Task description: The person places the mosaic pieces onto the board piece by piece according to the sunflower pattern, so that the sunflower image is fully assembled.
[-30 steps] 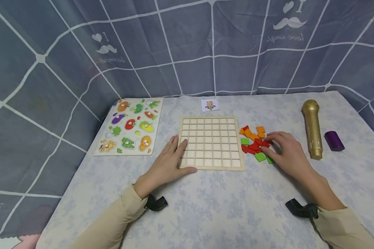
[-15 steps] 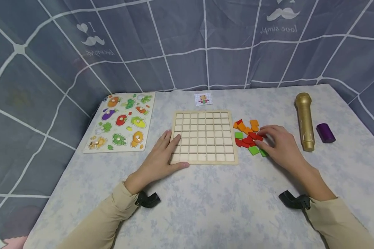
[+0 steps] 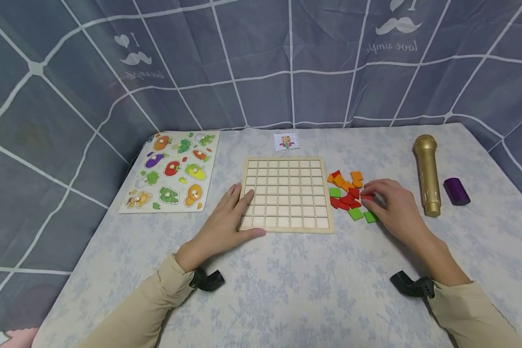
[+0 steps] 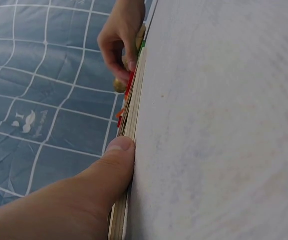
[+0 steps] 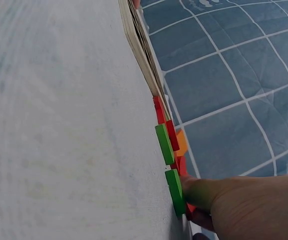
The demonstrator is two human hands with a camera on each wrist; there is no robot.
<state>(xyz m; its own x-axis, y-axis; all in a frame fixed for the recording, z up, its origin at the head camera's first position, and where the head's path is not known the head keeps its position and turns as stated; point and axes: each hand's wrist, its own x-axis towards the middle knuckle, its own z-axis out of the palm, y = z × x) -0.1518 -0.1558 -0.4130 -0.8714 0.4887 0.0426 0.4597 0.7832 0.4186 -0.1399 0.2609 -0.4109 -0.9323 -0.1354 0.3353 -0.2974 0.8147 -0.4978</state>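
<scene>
While the left hand [image 3: 224,217] is resting outstretched against the wooden grid board [image 3: 289,198] at the frame's centre, the right hand [image 3: 396,208] is pinching a red tile [image 3: 367,197] right of centre.

Red tile [image 3: 367,197] (shape unclear) partly behind the right grip [image 3: 395,205]
</scene>
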